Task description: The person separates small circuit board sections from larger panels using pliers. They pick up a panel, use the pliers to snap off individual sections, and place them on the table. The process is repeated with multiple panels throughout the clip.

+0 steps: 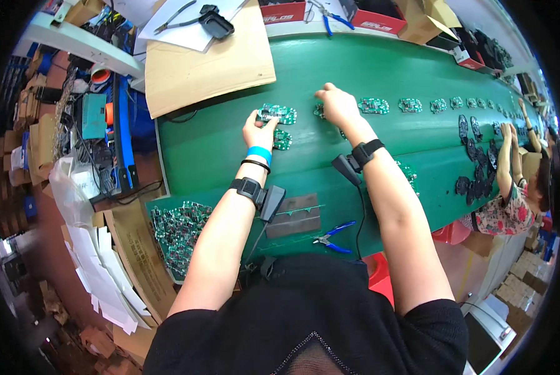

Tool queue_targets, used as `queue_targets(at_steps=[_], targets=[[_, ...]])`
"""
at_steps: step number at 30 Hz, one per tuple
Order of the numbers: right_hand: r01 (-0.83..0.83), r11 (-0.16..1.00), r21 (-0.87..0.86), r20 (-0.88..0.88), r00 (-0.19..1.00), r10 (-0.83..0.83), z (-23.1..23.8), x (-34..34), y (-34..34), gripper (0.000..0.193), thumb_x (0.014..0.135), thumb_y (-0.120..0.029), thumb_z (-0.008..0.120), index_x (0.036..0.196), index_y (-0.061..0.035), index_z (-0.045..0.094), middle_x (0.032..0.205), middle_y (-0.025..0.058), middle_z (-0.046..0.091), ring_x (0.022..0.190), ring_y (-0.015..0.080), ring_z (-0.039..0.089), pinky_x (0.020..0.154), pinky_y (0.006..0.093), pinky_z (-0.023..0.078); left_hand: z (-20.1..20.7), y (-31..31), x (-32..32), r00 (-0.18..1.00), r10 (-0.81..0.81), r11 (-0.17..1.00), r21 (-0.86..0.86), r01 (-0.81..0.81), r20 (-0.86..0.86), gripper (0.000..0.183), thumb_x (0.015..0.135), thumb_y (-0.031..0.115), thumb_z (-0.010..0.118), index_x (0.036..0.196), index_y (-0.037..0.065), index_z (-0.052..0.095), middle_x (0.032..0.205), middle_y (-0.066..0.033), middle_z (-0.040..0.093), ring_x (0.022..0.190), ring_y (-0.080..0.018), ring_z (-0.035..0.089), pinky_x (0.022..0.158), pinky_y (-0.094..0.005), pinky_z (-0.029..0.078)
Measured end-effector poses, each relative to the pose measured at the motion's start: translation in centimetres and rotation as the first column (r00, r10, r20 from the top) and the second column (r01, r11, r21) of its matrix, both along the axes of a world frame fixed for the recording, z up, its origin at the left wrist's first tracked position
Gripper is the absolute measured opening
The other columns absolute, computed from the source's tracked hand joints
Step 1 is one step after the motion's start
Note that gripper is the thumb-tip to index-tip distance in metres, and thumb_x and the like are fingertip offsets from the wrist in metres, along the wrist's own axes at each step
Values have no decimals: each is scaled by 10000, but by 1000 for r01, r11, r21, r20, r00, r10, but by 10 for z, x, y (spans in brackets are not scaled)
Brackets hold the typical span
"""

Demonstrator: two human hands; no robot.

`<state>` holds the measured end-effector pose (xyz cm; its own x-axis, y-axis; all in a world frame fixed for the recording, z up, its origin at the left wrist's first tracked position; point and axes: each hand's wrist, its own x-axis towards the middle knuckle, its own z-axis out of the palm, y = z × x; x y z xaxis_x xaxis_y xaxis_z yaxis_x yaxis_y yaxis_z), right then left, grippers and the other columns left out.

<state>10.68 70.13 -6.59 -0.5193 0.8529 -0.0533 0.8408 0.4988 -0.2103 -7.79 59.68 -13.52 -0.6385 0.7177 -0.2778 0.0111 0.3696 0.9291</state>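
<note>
My left hand grips the near-left edge of a green circuit board, thumb on top. Another circuit board lies just below it, partly behind the hand. To the right, my right hand is curled above the bench, its fingertips bent together. Whatever they pinch, if anything, is hidden. A circuit board peeks out at the left side of that hand, mostly covered. Further right, a row of boards starts with one circuit board and runs off along the bench.
On the green bench sit a heap of boards, a dark pad and blue-handled cutters. Cardboard covers the far left. Black parts lie at right, near a co-worker. Cables hang from both my wrist straps.
</note>
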Motion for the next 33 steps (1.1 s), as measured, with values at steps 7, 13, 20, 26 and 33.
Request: queue_targets(at_steps=[7,13,20,26,33], targets=[[-113,989,-99,-156,983,96,-11,-53,-55,308,773,-88,572,1079,-73,599,948,162,608,827,336,649,714,447,531,-11,-26,-66,887,354,925,31,-379,297,167,794,137,738,825,4,642,718,-28,628,620,-127,554,603,-267,463],[13,997,-76,-82,996,-19,-29,-85,-55,441,782,-166,653,1189,-63,518,1081,127,527,897,302,632,707,431,544,-30,-43,-130,959,255,954,127,-270,121,114,795,46,667,904,16,652,858,-61,647,760,-139,591,678,-271,483],[23,993,-120,-139,989,-40,-11,-54,-54,381,836,-252,638,1163,-74,560,1051,130,605,904,317,638,745,427,524,11,-54,-116,659,-63,980,-172,-102,-749,356,698,244,774,1026,129,695,1040,-126,593,1028,-287,505,925,-399,387],[-61,806,-588,-533,779,-330,0,-97,-100,366,864,-312,634,1096,-32,594,972,195,663,930,326,650,800,385,511,49,-83,-49,781,-514,854,131,503,356,709,742,176,774,1347,66,421,1090,-126,614,893,-177,611,767,-308,514],[-265,963,-55,-563,805,189,-31,-133,-96,434,787,-41,590,1217,-40,526,1184,161,563,1153,331,504,943,414,430,53,-118,-117,761,-54,996,89,-5,646,566,808,-93,535,1333,86,421,1053,-92,568,937,-211,604,774,-390,554]])
